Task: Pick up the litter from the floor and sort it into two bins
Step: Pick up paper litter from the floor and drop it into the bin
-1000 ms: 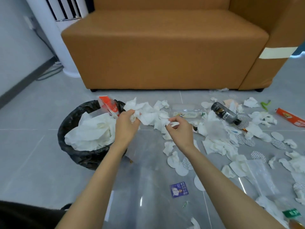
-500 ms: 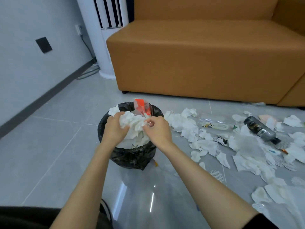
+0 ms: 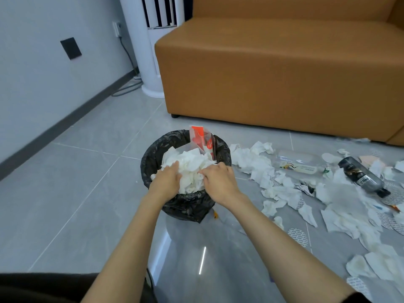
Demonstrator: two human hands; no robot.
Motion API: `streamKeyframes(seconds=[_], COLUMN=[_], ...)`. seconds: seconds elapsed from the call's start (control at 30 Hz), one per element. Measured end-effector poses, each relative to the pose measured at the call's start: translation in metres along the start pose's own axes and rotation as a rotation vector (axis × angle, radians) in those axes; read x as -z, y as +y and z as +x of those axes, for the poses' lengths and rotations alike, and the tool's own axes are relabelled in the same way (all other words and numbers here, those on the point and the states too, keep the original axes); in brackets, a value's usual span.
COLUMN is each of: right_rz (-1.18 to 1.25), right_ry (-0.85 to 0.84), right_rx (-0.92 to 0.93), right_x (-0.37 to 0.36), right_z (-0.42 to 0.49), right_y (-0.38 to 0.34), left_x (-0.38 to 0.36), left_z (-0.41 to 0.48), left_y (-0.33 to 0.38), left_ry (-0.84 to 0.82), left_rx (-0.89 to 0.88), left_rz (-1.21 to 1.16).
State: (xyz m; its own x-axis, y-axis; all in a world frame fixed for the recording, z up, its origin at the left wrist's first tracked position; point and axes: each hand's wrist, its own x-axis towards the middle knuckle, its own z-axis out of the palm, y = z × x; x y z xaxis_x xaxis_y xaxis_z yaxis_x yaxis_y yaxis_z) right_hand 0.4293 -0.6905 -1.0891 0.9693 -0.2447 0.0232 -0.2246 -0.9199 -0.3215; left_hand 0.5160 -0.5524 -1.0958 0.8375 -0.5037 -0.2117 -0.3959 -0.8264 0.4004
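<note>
Over the black-lined bin [image 3: 153, 156], my left hand [image 3: 167, 180] and right hand [image 3: 219, 181] press, palms flat, on the heaped white tissues [image 3: 192, 164]; a dark bottle [image 3: 363, 177] lies on the floor [image 3: 76, 171] nearby.

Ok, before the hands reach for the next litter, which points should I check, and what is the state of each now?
1. Left hand and right hand above the round black-bagged bin: ok.
2. Crumpled white tissues released: fingertips buried, cannot tell.
3. Room in that bin: tissues heaped to the rim, not ok.
4. Second bin in sight: not ok.
5. Grey tiled floor free of litter: clear plastic bottle and dark plastic bottle lie there, not ok.
</note>
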Motion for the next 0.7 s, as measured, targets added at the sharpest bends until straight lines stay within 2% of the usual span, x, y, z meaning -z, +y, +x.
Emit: streamKeyframes(seconds=[0.1,0.2,0.37,0.53,0.7], right_rz=[0.033,0.18,0.285,0.383,0.41], right_ry=[0.035,0.057,0.155,0.156,-0.014], right_rx=[-0.02,-0.052,-0.186,-0.403,-0.615], right_x=[0.007,0.021,0.035,0.031,0.01], right_z=[-0.001,-0.007,-0.021,-0.048,-0.099], right_y=[0.007,0.015,0.046,0.103,0.163], left_x=[0.002,0.005,0.01,-0.007,-0.053], left_z=[0.002,-0.001,-0.013,-0.017,-0.027], left_y=[0.006,0.022,0.065,0.111,0.143], left_ry=[0.124,0.209,0.321,0.284,0.116], left_rx=[-0.024,-0.049,-0.195,-0.327,-0.378], left_rz=[-0.036,-0.122,-0.246,-0.277,-0.268])
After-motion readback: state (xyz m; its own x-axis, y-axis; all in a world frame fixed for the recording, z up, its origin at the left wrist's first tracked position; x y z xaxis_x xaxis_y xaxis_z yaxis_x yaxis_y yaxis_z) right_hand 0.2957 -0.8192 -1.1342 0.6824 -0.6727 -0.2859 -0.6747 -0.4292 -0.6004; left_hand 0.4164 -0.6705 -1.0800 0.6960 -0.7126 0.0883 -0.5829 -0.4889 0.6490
